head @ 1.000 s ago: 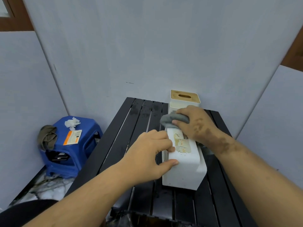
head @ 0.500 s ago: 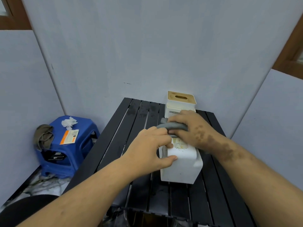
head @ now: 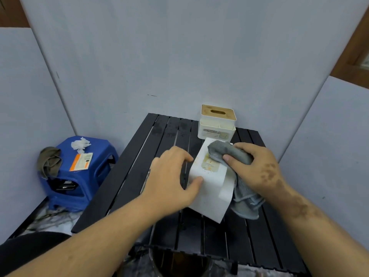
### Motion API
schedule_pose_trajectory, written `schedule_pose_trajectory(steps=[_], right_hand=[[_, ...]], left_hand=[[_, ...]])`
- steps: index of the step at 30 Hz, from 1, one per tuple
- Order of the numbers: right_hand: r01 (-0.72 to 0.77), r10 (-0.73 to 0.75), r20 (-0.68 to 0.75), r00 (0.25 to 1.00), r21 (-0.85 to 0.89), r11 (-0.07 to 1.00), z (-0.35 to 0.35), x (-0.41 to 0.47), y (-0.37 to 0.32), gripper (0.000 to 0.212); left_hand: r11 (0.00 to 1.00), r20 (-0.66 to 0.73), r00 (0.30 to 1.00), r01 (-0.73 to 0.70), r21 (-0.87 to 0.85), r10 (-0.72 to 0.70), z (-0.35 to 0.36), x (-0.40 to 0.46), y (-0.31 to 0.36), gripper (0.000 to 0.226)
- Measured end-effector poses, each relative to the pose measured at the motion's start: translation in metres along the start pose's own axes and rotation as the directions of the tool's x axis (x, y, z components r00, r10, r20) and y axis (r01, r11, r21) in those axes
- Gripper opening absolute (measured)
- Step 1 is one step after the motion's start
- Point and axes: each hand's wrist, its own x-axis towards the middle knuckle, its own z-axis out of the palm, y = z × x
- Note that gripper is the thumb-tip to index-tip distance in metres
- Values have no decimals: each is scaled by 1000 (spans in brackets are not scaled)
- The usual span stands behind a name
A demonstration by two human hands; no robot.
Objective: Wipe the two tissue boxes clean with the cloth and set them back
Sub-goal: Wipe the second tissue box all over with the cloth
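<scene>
A white tissue box (head: pixel 209 188) with a small printed label on top lies on the black slatted table (head: pixel 127 176), turned at an angle. My left hand (head: pixel 171 178) grips its left side, thumb on the near face. My right hand (head: pixel 257 168) holds a grey cloth (head: pixel 229 152) bunched on the box's top right edge, and the rest of the cloth hangs down the right side. A second white tissue box with a wooden lid (head: pixel 217 122) stands upright at the table's back edge, touched by neither hand.
A blue plastic stool (head: pixel 77 176) stands left of the table, carrying a crumpled tissue, an orange card and an olive rag. Grey wall panels close in behind and on both sides. A dark round container rim (head: pixel 179 262) sits below the table's near edge.
The white box has turned clockwise under my hands. My right hand with the cloth has slid from the top's middle to the right edge, and the cloth now drapes down that side.
</scene>
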Motion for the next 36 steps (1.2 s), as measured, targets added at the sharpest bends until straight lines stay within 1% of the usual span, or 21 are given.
schedule_pose_trajectory(steps=[2,3,6,8,12,13,16,17,18,21,22,23,24,26,27,29,31,32,33,34,36], right_hand=[[-11,11,-20,1000,10,1000,1,-2,1,16],[-15,15,-25,1000,6,1000,1,-3,1,18],[-18,18,-28,999,0,1000,2,-1,1,19],[-8,8,-32,999,-7,1000,3,-2,0,20],[44,-47,-52,998,-59,997,4,-4,-2,19],[84,-87,-37,996,-76,994,3,-5,-4,20],[251,-242,81,967,-138,958,-1,-7,-10,24],[261,-248,99,964,-152,953,-3,-4,-9,24],[221,-208,93,974,-157,963,-7,1,-8,24],[17,-16,8,1000,-162,987,-9,18,-5,23],[16,-17,-3,1000,-196,980,-6,20,-6,23],[54,-53,9,999,-230,972,-2,19,-10,22],[119,-110,51,993,-242,963,4,16,-15,22],[216,-184,186,965,-171,961,10,9,-24,23],[206,-172,237,956,-127,970,8,9,-26,24],[103,-78,247,966,-89,991,-3,18,-22,24],[-7,23,172,985,-89,996,-14,27,-16,25],[-23,41,131,991,-134,991,-15,29,-14,25],[0,23,115,993,-197,980,-12,29,-16,25],[57,-24,131,991,-254,966,-5,26,-20,23],[190,-128,230,965,-271,944,11,17,-31,20]], left_hand=[[975,-8,978,205,-86,-207,11,-12,13,65],[958,-1,963,268,-105,-270,18,-17,19,72],[919,3,928,371,-137,-374,32,-25,31,76],[916,-19,923,379,-135,-385,38,-27,34,74],[935,-41,938,338,-109,-344,43,-27,33,70],[936,-43,938,337,-98,-343,43,-26,32,69],[940,-54,940,331,-86,-336,41,-21,28,67],[941,-54,941,328,-85,-333,40,-19,26,67],[942,-53,943,324,-83,-329,40,-18,24,67],[946,-48,948,311,-92,-316,41,-16,19,68],[944,-50,947,310,-115,-317,41,-17,18,67],[939,-56,945,311,-145,-321,42,-18,17,67],[933,-58,943,315,-174,-329,42,-19,15,67],[917,-51,935,332,-221,-351,43,-20,14,67],[909,-49,931,341,-239,-362,43,-20,13,66],[897,-43,924,356,-263,-380,40,-20,15,66],[892,-23,924,362,-269,-382,38,-19,17,67],[891,-11,924,366,-271,-383,38,-19,17,67],[888,-2,923,369,-274,-385,37,-19,18,67],[885,1,922,372,-278,-387,38,-19,17,66],[876,2,917,381,-295,-398,40,-20,16,62]])
